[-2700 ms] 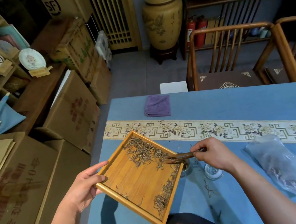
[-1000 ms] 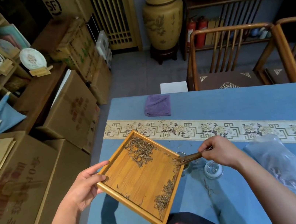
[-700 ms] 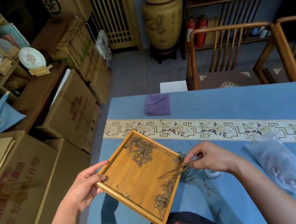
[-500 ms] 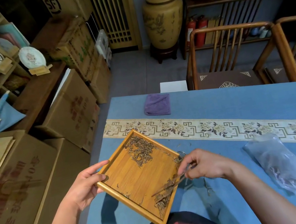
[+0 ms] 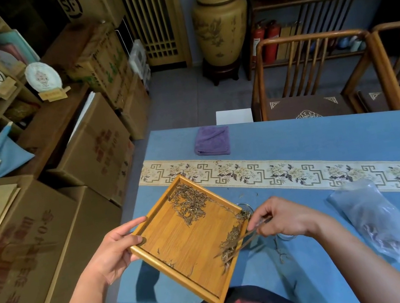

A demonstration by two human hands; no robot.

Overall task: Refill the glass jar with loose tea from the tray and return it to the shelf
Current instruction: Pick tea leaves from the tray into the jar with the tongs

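Clear glass jar [image 5: 244,205] stands on the blue tablecloth [image 5: 296,136], only its rim visible just past the right corner of the square bamboo tray [image 5: 181,238], beside the right hand [image 5: 279,218]. That hand pinches a thin brown tea scoop [image 5: 237,246], long axis slanting down-left into loose tea [image 5: 230,242] along the tray's right edge. Left hand [image 5: 116,251] grips the tray's left corner, holding it tilted; tea lies below-left of the jar, so the sweep probably runs up-right.

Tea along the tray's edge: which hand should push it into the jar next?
Right hand: it holds the stick in that tea. Left hand is holding the tray.
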